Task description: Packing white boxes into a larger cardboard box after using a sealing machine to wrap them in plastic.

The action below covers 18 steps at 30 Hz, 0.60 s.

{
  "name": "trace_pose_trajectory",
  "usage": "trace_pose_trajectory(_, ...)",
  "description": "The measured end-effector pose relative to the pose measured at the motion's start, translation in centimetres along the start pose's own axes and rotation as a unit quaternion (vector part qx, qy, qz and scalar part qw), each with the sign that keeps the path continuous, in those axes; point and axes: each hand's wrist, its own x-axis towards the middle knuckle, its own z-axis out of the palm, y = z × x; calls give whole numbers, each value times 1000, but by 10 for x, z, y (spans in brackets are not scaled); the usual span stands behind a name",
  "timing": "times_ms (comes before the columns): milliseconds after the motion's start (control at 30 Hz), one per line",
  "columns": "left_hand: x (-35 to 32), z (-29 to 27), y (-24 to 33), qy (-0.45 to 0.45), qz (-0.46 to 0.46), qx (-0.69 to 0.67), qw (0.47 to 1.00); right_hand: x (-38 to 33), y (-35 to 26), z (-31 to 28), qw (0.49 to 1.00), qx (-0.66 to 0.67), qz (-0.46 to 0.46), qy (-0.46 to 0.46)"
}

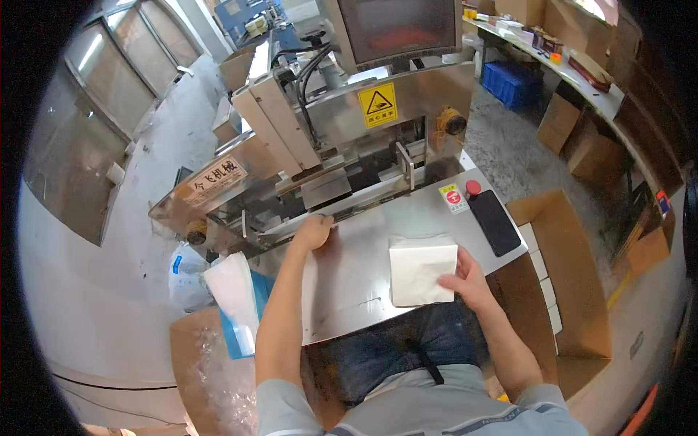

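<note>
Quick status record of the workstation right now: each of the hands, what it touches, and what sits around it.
left hand: resting at the far edge of the steel table, by the machine's infeed
right hand: on the right edge of the white tissue stack
tissue stack: lies flat on the table
black phone: on the table's right side, near a red button
cardboard box: open, right of the table

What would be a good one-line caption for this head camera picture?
Seated at a steel table, right hand resting on a white napkin stack, left hand reaching the packing machine.
</note>
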Motion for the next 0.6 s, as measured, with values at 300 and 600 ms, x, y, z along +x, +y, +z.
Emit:
trace_pose_trajectory(300, -308, -140, -50, 289, -284, -197, 893, -6, 0, -21, 1000, 5, -8, 22)
trace_pose_trajectory(600, -417, -9, -7, 375, -232, -246, 863, -14, -27, 70, 855, -415, -311, -11)
